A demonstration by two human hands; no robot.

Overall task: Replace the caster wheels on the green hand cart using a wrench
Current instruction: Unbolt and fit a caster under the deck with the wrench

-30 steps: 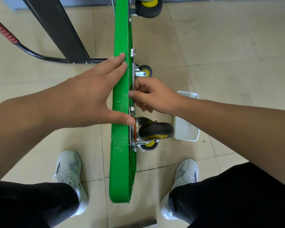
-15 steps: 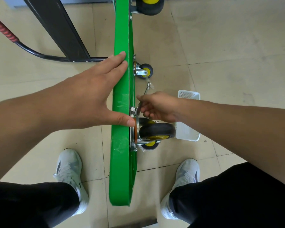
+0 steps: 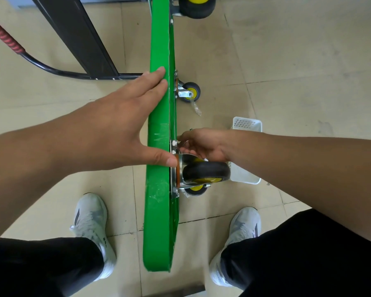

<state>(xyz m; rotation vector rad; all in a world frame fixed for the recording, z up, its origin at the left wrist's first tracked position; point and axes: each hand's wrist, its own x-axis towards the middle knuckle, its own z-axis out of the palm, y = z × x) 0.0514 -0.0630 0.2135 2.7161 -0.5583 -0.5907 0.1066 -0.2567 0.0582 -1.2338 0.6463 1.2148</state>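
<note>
At the far left the cart's handle, a red-wrapped grip (image 3: pixel 3 36) on a black tube (image 3: pixel 51 70), lies low over the beige floor tiles (image 3: pixel 298 61), and a dark flat panel (image 3: pixel 77 35) slants down to meet it. The left hand (image 3: pixel 116 123) reaches in next. Its fingers are straight and pressed together flat on the upturned edge of the green hand cart deck (image 3: pixel 160 50), with the thumb spread wide so its tip touches the deck beside the near wheel mount. The deck stands on its side and runs from between the two white shoes (image 3: pixel 90 219) up out of view, with its wheels pointing right. On that side, the near caster wheel (image 3: pixel 206 173), a black tyre with a yellow hub, sits in its bright metal fork. Another caster wheel (image 3: pixel 196 5) is bolted on at the top edge. A smaller caster (image 3: pixel 191 91) lies on the floor against the deck, with a scrap of clear plastic (image 3: pixel 197 109) just below it. The right hand (image 3: pixel 201 144) is just above the near caster, at the bolts of its mounting plate. Its fingers are curled round a slim metal wrench (image 3: pixel 183 144), of which only slivers show. A white plastic basket (image 3: pixel 247 125) sits on the floor beyond the right forearm.
</note>
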